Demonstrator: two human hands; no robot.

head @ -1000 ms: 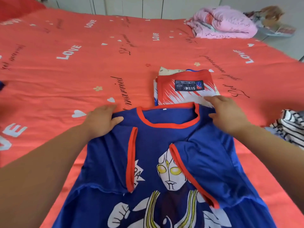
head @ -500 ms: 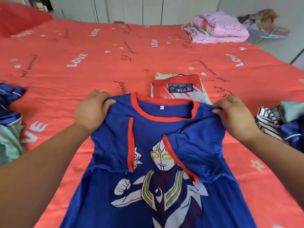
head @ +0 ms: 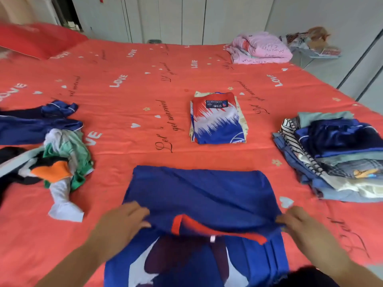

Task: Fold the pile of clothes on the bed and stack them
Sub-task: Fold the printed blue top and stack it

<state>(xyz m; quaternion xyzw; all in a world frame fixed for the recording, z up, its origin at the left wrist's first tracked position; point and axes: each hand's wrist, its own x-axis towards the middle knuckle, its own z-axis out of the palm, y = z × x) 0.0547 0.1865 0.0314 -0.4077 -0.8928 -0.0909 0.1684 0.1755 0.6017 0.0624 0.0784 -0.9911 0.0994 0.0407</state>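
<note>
A person folds a blue shirt [head: 199,191] in half on a red bed [head: 128,112], the left hand [head: 122,222] and the right hand [head: 298,224] each pinching a shoulder corner, fingers curled round the cloth. The shirt lies at the near edge of the bed, its upper half turned over so the red collar [head: 207,226] points towards the person. To finish the fold well, both corners should probably come down level and together, so the edges meet square with the hem, which is out of view; a flat palm can then press out the creases across the back. A folded stack [head: 217,121] waits just beyond, with a taller folded pile [head: 335,158] to the right and unfolded clothes [head: 60,160] to the left
</note>
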